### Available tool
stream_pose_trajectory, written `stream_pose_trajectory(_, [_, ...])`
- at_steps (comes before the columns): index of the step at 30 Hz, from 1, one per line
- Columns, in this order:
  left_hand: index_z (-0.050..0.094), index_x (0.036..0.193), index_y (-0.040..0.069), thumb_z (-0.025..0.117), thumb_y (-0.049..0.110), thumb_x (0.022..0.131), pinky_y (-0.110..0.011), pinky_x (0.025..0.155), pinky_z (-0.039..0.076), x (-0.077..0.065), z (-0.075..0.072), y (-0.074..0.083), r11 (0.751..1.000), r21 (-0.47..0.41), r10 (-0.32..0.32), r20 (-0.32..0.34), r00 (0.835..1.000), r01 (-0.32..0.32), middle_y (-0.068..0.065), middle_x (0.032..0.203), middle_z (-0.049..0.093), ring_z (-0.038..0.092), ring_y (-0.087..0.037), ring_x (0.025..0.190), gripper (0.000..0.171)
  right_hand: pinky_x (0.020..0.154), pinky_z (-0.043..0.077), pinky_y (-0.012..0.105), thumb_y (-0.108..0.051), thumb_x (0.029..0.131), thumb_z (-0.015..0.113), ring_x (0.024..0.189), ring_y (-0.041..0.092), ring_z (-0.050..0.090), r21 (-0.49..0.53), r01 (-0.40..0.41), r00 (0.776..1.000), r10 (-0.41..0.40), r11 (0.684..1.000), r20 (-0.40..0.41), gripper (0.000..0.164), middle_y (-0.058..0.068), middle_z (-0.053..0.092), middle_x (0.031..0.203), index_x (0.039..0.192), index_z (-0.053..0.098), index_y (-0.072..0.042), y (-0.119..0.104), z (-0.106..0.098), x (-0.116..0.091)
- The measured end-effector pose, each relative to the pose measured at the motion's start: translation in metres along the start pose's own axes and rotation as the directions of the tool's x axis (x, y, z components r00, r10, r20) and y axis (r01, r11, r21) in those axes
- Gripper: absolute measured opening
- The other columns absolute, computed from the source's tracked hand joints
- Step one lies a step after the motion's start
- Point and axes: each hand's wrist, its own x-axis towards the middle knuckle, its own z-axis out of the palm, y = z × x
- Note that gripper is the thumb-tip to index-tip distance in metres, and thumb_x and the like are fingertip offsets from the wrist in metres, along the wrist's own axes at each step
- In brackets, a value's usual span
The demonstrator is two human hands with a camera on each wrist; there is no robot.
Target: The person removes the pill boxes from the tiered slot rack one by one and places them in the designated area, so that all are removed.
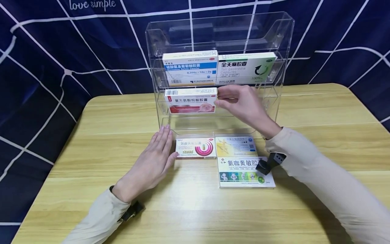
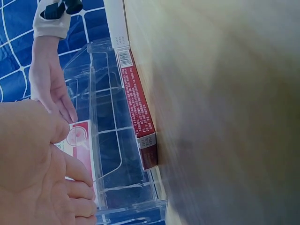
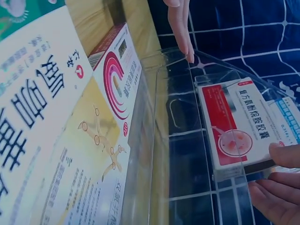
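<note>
A white-and-red medicine box (image 1: 191,101) sits in the middle tier of a clear acrylic rack (image 1: 158,101). My right hand (image 1: 243,103) pinches its right end, thumb at the front edge; the right wrist view also has this thumb (image 3: 283,154) at the box's corner. Straight fingers mark my left hand (image 1: 149,162), which holds nothing. Its fingertips are by the rack's lower left corner, left of a white medicine box with a pink swirl (image 1: 195,148) lying on the table. In the left wrist view the palm of that hand (image 2: 37,164) faces the camera.
The tier above holds a blue-and-white box (image 1: 191,69) and a green-and-white box (image 1: 246,69). Right of the swirl box lie a yellow-and-white box (image 1: 235,146) and a larger white-and-green box (image 1: 243,173) on the wooden table (image 1: 115,112). A dark blue grid cloth (image 1: 100,51) hangs behind.
</note>
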Motion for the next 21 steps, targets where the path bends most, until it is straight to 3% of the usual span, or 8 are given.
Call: stream_pose_trajectory(21, [0.017, 0.149, -0.010, 0.028, 0.035, 0.105, -0.044, 0.120, 0.008, 0.0008, -0.0022, -0.0001, 1.000, -0.003, -0.004, 0.003, 1.000, 0.004, -0.026, 0.157, 0.005, 0.003, -0.035, 0.146, 0.063, 0.085, 0.056, 0.032, -0.011, 0.085, 0.074, 0.098, 0.028, 0.068, 0.087, 0.013, 0.999, -0.008, 0.996, -0.053, 0.032, 0.017, 0.069, 0.110, 0.115, 0.067, -0.001, -0.0006, 0.0073, 0.0040])
